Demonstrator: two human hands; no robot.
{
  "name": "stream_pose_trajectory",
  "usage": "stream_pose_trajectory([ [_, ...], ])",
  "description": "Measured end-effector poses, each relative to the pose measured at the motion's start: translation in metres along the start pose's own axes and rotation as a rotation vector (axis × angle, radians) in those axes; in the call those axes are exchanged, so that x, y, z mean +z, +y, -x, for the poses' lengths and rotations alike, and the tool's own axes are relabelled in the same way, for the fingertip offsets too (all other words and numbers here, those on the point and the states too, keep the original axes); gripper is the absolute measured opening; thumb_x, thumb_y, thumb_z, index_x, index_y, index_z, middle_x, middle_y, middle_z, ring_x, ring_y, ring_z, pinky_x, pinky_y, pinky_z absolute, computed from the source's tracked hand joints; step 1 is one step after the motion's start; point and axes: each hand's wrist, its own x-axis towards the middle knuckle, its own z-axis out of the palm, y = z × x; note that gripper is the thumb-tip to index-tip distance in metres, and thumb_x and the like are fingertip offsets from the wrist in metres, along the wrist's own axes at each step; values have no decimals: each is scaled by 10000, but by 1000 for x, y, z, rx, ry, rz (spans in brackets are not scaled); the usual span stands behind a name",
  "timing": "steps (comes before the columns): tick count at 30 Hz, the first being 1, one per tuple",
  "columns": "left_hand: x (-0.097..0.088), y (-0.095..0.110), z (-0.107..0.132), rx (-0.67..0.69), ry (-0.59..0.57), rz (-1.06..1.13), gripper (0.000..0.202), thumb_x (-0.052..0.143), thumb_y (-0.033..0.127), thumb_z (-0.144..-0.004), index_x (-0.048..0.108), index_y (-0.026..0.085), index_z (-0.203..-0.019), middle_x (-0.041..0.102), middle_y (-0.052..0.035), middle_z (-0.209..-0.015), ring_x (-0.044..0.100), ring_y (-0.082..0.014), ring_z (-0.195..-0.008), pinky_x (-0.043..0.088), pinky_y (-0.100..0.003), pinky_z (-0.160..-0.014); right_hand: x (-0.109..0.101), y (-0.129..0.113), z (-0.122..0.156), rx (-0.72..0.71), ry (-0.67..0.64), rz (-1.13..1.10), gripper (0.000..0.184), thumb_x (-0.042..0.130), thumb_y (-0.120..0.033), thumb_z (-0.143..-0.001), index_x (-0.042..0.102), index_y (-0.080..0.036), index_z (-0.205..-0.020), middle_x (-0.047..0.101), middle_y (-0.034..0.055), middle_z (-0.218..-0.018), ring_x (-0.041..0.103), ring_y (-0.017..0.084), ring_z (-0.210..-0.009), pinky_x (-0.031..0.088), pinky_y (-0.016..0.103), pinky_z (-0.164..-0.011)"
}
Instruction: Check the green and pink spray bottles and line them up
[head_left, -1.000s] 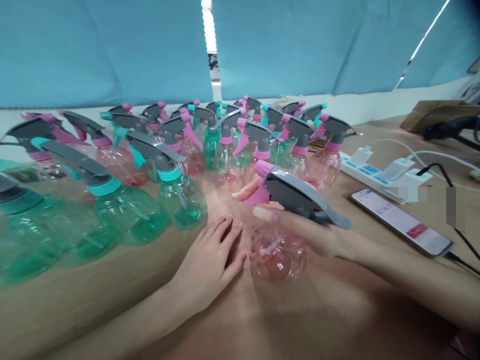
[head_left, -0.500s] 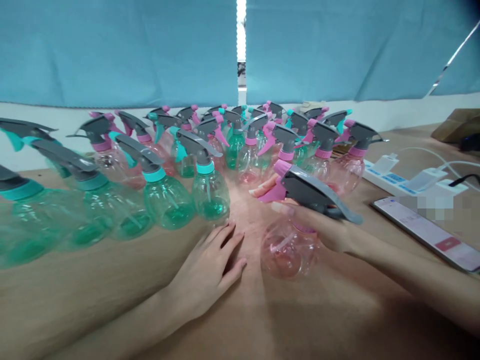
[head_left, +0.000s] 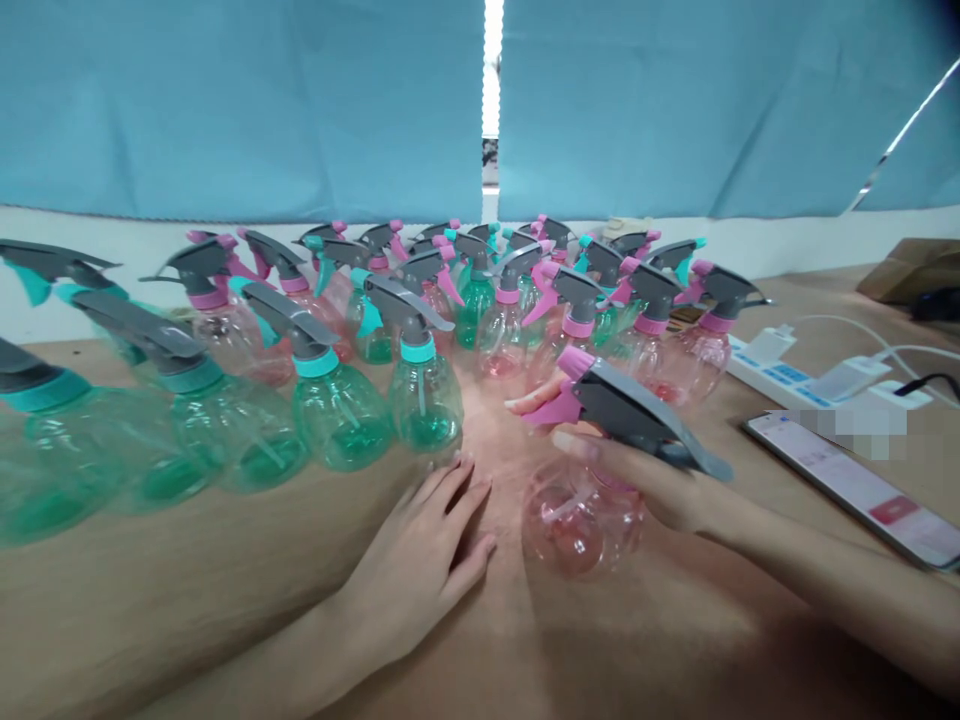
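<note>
My right hand [head_left: 645, 470] is wrapped round the neck of a pink spray bottle [head_left: 581, 520] with a grey head and pink trigger [head_left: 551, 410]; one finger lies along the trigger. The bottle stands on the brown table [head_left: 225, 600]. My left hand [head_left: 420, 555] rests flat on the table just left of it, fingers stretched out, holding nothing. Its fingertips lie close to a green spray bottle [head_left: 424, 400].
Several pink and green spray bottles stand in rows behind, from the far left [head_left: 97, 450] to the middle right [head_left: 697, 350]. A white power strip [head_left: 795, 380] with plugs and a phone [head_left: 855, 485] lie at the right. Blue curtains hang behind.
The view has shifted, so everything sits further right and lower in the picture. My right hand keeps the pink bottle; my left hand stays flat on the table.
</note>
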Motion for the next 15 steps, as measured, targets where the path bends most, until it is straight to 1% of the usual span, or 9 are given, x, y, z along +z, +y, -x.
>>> stream_pose_trajectory([
  [1, 0, 0, 0, 0, 2, 2, 435, 445, 350, -965, 489, 127, -1336, 456, -145, -1421, 415, -303, -1298, 390, -471, -1026, 0, 4, 2, 14, 4, 5, 41, 588, -215, -860, 612, -235, -835, 576, -16, -775, 568, 148, -732, 474, 299, -703],
  [3, 0, 0, 0, -3, 14, 8, 428, 443, 345, -964, 488, 139, -1336, 458, -138, -1420, 420, -303, -1296, 392, -473, -1025, -1, 11, 5, 70, 32, 26, 125, 594, -202, -854, 555, -227, -737, 495, -43, -669, 510, 122, -619, 443, 262, -606],
  [5, 1, 0, 1, -4, 25, 14, 423, 445, 351, -962, 489, 154, -1335, 460, -131, -1421, 420, -303, -1297, 390, -474, -1026, -3, 16, 8, 118, 51, 49, 232, 590, -214, -858, 474, -221, -657, 397, -58, -601, 414, 100, -522, 371, 235, -490],
  [7, 1, 0, 1, -2, 29, 16, 425, 450, 360, -961, 491, 157, -1333, 464, -128, -1418, 420, -303, -1297, 389, -474, -1028, -4, 19, 10, 124, 58, 71, 314, 586, -231, -864, 400, -218, -612, 320, -64, -575, 328, 88, -479, 292, 228, -425],
  [9, 0, 0, 1, 1, 25, 14, 432, 454, 358, -960, 491, 147, -1334, 466, -131, -1416, 421, -302, -1296, 391, -471, -1029, -6, 19, 11, 86, 71, 86, 330, 582, -232, -868, 377, -219, -610, 300, -63, -585, 306, 87, -487, 276, 229, -422],
  [12, -1, 0, 0, 4, 12, -2, 432, 459, 343, -958, 493, 133, -1334, 460, -136, -1419, 417, -297, -1299, 387, -467, -1033, -7, 17, 10, 24, 66, 77, 220, 565, -231, -879, 448, -226, -692, 378, -44, -645, 390, 108, -567, 359, 242, -498],
  [15, 0, 0, 0, 7, 6, -15, 433, 458, 346, -957, 492, 137, -1334, 458, -137, -1421, 419, -298, -1297, 393, -475, -1025, -5, 11, 6, -2, 42, 31, 129, 570, -275, -871, 497, -230, -774, 453, -21, -701, 449, 134, -632, 427, 276, -583],
])
